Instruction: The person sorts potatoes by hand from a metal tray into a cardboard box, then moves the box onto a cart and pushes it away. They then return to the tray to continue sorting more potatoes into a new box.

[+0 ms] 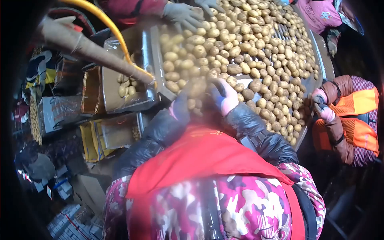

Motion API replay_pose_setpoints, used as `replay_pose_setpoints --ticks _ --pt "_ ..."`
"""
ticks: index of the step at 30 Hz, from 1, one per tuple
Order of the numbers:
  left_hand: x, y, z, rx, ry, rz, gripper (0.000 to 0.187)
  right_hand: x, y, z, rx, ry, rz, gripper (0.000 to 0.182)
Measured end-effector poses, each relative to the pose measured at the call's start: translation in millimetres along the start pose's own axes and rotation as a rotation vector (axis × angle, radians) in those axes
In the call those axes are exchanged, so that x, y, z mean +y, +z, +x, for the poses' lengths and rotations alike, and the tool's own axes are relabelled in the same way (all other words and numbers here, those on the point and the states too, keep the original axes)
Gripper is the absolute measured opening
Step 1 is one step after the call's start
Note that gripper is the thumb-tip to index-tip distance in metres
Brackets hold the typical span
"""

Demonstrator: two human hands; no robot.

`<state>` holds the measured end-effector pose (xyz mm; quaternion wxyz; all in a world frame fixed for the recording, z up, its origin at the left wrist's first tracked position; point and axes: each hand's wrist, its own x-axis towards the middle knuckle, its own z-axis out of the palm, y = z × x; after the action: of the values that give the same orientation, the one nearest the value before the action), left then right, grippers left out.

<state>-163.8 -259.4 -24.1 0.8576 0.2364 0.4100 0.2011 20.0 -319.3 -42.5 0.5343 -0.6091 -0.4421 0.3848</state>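
Note:
A broad heap of potatoes (248, 48) covers the sorting table in front of me. At its near edge, my right hand (222, 96), in a dark glove with a pink cuff, curves with fingers apart against the potatoes. My left hand (181, 105), gloved alike, is opposite it, its fingers lost in a blurred patch of the view. A few hazy potatoes (195, 103) show between the two hands, close to my red apron (200, 156). Whether the left hand grips any of them, I cannot tell.
A grey pipe (96, 50) with a yellow hose (116, 30) crosses the upper left. Below it stands a lined box (116, 94) holding some potatoes. A co-worker's grey-gloved hand (182, 16) rests at the far edge; a person in an orange vest (352, 120) stands right.

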Motion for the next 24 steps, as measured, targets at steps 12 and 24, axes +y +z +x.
replay_pose_setpoints --ticks 12,24 --pt "47.1 47.6 -14.9 0.094 -0.003 0.078 0.034 -23.0 -139.1 38.9 0.084 0.627 -1.067 0.086" --pt "19.5 2.5 -17.4 -0.339 0.142 0.191 0.058 -16.8 -68.2 43.8 -0.150 0.594 1.065 0.067"
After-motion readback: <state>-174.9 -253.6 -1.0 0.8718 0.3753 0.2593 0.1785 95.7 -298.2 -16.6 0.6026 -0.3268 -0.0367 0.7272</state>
